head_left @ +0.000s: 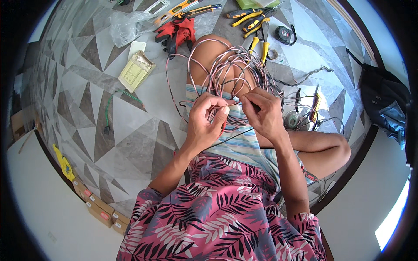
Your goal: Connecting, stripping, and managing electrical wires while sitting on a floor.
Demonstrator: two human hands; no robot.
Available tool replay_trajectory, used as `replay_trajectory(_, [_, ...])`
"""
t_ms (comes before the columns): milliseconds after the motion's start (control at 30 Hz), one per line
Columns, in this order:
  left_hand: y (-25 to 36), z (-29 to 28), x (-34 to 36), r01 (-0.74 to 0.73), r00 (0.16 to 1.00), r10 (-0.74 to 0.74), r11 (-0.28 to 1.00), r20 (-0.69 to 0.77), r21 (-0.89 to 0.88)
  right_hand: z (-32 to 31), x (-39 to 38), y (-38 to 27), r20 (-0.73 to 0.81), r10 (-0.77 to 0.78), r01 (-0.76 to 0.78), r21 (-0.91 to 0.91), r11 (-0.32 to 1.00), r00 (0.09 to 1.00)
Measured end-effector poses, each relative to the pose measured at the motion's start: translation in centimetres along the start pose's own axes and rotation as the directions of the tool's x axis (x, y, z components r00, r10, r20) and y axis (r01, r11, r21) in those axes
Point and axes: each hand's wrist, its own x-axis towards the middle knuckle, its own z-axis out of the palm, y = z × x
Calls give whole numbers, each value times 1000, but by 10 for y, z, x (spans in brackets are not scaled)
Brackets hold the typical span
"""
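A loose coil of pink-and-black electrical wire (226,65) lies across my lap, its loops spilling over my knees. Above it my two hands meet, fingertips almost touching. Thumb and index finger of my left hand (207,117) pinch a wire end, where a bit of bare copper seems to show. My right hand (264,112) is curled closed, its fingertips on the same wire just to the right. A thin black cable and a short red piece hang below my left hand. What sits inside the right fingers is mostly hidden.
Red-and-black work gloves (176,35), yellow-handled pliers (260,45), a tape measure (285,35) and screwdrivers (246,13) lie ahead on the tiled floor. Left are a cream box (136,71) and a green wire (109,111). Right are tangled cables (305,104) and a black bag (385,95).
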Motion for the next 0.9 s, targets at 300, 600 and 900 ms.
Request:
replay_trajectory(300, [17, -9, -5, -87, 996, 87, 996, -30, -17, -2, -6, 6, -71, 18, -19, -16, 1000, 997])
replay_trajectory(600, [22, -8, -7, -58, 998, 58, 998, 21, -2, -4, -8, 10, 2, 5, -5, -51, 999, 1000])
replay_trajectory(900, [15, -3, -3, -54, 989, 42, 995, 144, 87, -6, -10, 6, 33, 52, -50, -46, 998, 998])
